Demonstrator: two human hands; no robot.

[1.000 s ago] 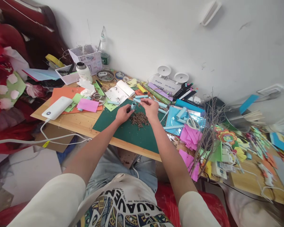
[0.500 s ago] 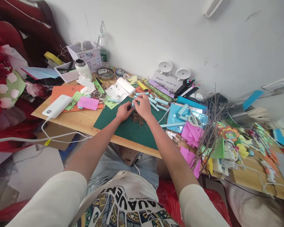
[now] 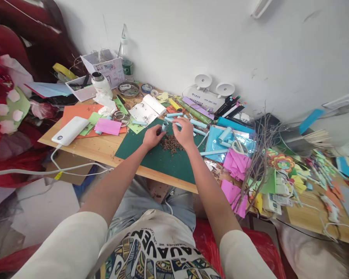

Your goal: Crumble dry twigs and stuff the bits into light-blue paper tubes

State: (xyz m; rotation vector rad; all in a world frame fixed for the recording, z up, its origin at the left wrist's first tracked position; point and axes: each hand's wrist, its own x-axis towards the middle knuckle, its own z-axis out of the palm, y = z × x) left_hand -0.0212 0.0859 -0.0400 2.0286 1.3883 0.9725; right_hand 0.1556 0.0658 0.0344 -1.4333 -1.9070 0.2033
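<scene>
Over the green cutting mat point(image 3: 165, 166), my left hand point(image 3: 152, 137) is closed round a short light blue paper tube point(image 3: 164, 126), which stands upright with its open end up. My right hand point(image 3: 184, 133) is just to the right of the tube, fingers curled and bent together. Light blue shows at its fingertips, but whether it grips a piece or one lies behind is unclear. Beneath and between the hands lies a heap of brown crumbly bits point(image 3: 172, 145). Several more blue paper tubes point(image 3: 198, 123) lie behind my right hand.
A white power bank point(image 3: 70, 131) with a cable lies at the left of the desk. Behind it stand a white bottle point(image 3: 102, 86) and a clear plastic bottle point(image 3: 127, 64). Dry twigs point(image 3: 257, 155), pink paper point(image 3: 236, 164) and a blue packet point(image 3: 213, 141) crowd the right side.
My right hand has moved off the tube's top, a little to the right. The tube's open end now shows. My left hand stays in place, holding it.
</scene>
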